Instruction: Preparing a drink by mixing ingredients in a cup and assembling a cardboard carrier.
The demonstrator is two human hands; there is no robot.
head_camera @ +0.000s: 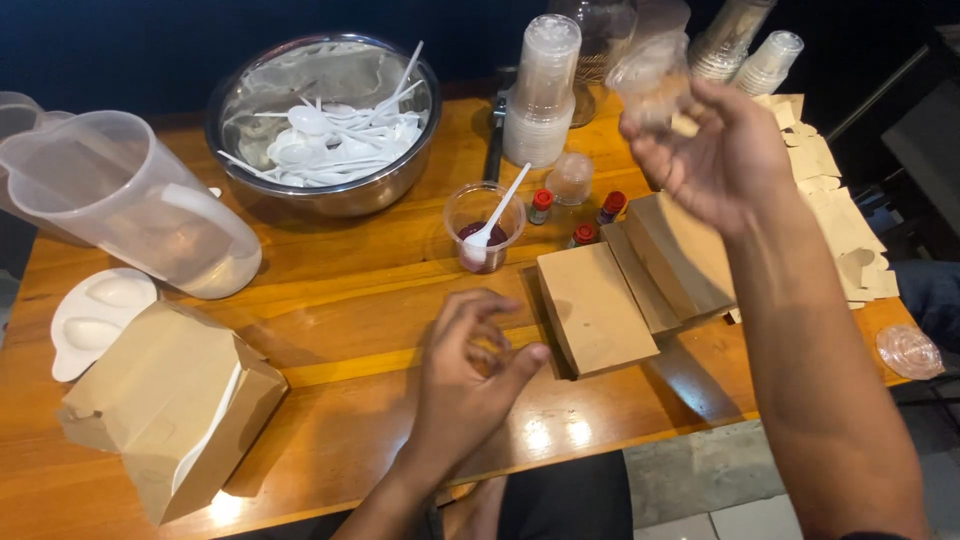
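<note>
Two hands up | your left hand (470,365) hovers over the wooden table (360,300), fingers curled, empty | your right hand (715,150) pinches a blurred, seemingly clear plastic cup (650,80) above flat brown cardboard boxes (640,280).

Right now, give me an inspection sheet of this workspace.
Surface: wooden table, glossy.
Job's things: small clear cup, blurred, raised in the right hand; left hand curled above the table, holding nothing.
Clutter: steel bowl of white spoons; clear jug; cup with dark sauce; brown paper bags; stacked cups.
Grips: right closed on cup; left loosely open.
Cables: nothing seen.
Surroundings: dark wall, tiled floor.
</note>
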